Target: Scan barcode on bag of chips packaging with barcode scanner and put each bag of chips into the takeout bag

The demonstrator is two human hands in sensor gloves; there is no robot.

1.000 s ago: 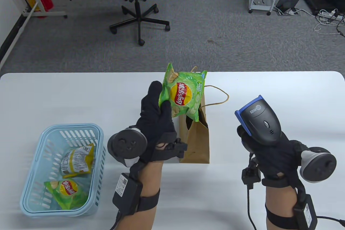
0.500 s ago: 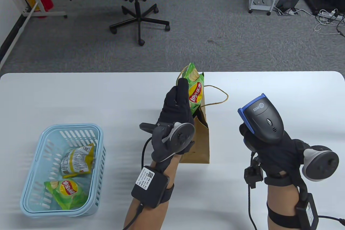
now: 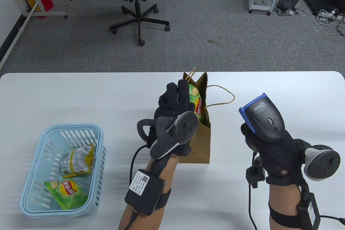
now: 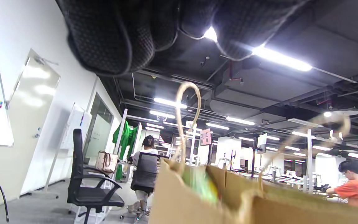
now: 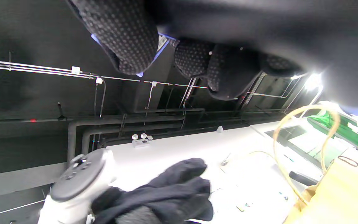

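Observation:
A green bag of chips [image 3: 196, 103] stands mostly down inside the open brown paper takeout bag [image 3: 200, 143] at the table's middle; it shows as a green blur [image 4: 199, 183] in the left wrist view. My left hand [image 3: 180, 93] hovers at the bag's left rim with fingers [image 4: 110, 37] loosely curled and nothing in them. My right hand [image 3: 258, 143] grips the handle of the grey and blue barcode scanner [image 3: 265, 120], held up to the right of the bag, its head aimed left.
A light blue basket [image 3: 100, 160] sits at the front left holding a green chips bag [image 3: 67, 191] and a yellow one lying barcode up [image 3: 76, 160]. The paper bag's twine handles [image 3: 223, 100] loop out to the right. An office chair stands beyond the table.
My left hand turned over and lowered the green chips bag from above the takeout bag down into it, then let go. The scanner hand barely moved.

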